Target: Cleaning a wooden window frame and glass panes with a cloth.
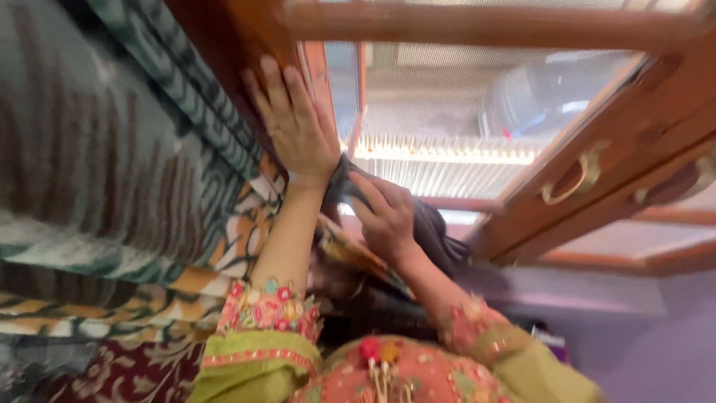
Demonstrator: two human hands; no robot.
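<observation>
Dark grey cloth (436, 239), one piece, bunched against the lower left corner of the wooden window frame (485, 26), just below the wire mesh screen (462, 97). Right hand (388, 216) lies on the cloth, fingers (365, 195) curled and closed over its upper fold; the cloth trails down and to the right from that grip, toward the sill. Left hand (298, 123) is pressed flat, fingers together and extended upward, against the frame's left upright, touching no cloth that can be seen; it stands just above and beside the right hand, so the right hand is the nearer to the cloth. Patterned curtain (112, 164) in green, orange and white hangs to the left, its edge beneath the left forearm. One opened window sash (634, 149) with two brass handles (570, 183) swings out at right. Two hands, one cloth, one curtain.
</observation>
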